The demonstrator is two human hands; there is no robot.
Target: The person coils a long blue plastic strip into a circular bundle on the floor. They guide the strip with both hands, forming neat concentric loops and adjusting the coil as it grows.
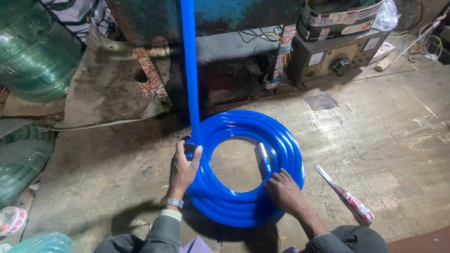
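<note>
Head view, looking down on a worn wooden floor. Nearest, the left hand has its fingers curled around the incoming strand at the left rim of the blue hose coil, thumb on the inner side; the right hand lies flat, fingers spread and unclenched, pressing on the coil's lower right turns. The step in hand appears to be winding: the coil lies flat on the floor between the hands, its axis vertical, turns stacked and ring-shaped. A silvery hose end points along the inner ring. The feeding strand rises nearly upright from the left rim, its long axis running away toward a rusty blue-green machine. The next move likely calls for guiding that strand down onto the top turn while the flat hand keeps the stack from springing. A wrapped knife lies to the right; green hose rolls beyond
</note>
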